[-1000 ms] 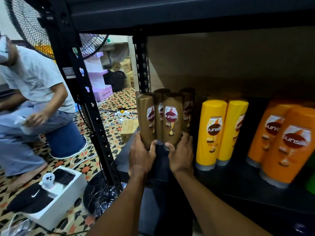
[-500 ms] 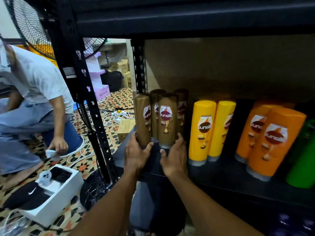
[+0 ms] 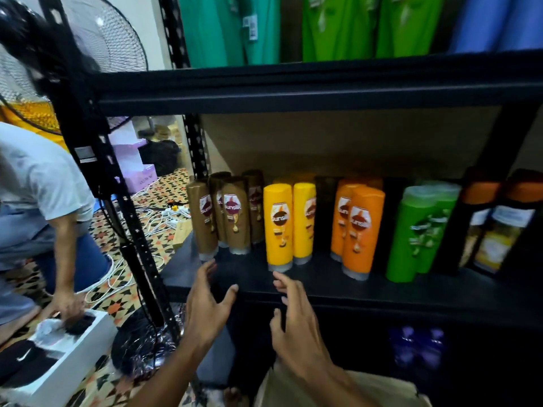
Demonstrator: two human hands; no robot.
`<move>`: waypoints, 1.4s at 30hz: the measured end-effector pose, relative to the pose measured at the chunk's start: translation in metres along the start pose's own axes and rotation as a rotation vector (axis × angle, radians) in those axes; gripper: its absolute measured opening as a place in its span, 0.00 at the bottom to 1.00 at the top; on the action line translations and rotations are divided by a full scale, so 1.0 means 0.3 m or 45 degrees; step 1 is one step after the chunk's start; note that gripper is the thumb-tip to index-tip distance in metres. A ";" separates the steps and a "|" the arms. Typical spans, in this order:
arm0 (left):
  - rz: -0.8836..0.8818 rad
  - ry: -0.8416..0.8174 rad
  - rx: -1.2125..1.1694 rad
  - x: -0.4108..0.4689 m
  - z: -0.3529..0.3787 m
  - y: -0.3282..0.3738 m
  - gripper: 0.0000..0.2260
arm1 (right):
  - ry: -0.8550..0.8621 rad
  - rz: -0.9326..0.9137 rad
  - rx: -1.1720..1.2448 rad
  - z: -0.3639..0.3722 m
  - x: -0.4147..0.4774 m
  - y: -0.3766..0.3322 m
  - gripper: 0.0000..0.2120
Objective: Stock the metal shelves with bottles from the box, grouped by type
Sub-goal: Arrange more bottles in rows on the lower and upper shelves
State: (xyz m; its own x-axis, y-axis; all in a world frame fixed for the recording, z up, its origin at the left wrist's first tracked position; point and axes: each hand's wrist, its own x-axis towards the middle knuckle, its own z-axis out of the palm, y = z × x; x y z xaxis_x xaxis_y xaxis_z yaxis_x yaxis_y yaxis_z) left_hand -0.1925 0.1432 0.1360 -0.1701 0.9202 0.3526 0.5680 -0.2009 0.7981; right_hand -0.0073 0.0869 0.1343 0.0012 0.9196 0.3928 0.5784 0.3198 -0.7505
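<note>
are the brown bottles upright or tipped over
Upright: the brown bottles stand on their clear caps on the shelf, labels reading right way up.

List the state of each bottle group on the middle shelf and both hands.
Brown bottles: standing, at shelf's left end.
Yellow bottles: standing, right of the brown.
Orange bottles: standing, right of the yellow.
Green bottles: standing, right of the orange.
Left hand: open, empty.
Right hand: open, empty.

Patterned floor tiles (image 3: pixel 119 305) carry white cables (image 3: pixel 152 220), a standing fan (image 3: pixel 114 39), perhaps lilac boxes (image 3: pixel 130 160).
</note>
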 end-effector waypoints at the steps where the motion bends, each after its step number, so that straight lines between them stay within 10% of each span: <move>1: 0.043 -0.009 -0.010 -0.028 0.013 0.027 0.30 | 0.030 -0.018 -0.009 -0.050 -0.019 0.010 0.34; 20: 0.553 -0.492 -0.292 -0.352 0.724 0.700 0.21 | 0.669 0.080 -0.277 -0.987 -0.224 0.445 0.26; 42: 0.371 -0.616 0.039 -0.297 1.219 0.796 0.36 | 0.360 0.602 -0.506 -1.137 -0.064 0.810 0.33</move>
State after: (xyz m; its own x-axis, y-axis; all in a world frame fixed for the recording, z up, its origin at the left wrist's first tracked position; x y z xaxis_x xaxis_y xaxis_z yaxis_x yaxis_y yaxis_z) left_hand 0.2527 0.1360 0.1164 0.3817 0.8789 0.2863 0.5604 -0.4663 0.6845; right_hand 0.4114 0.0692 0.1256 0.5096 0.8277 0.2349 0.7191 -0.2599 -0.6445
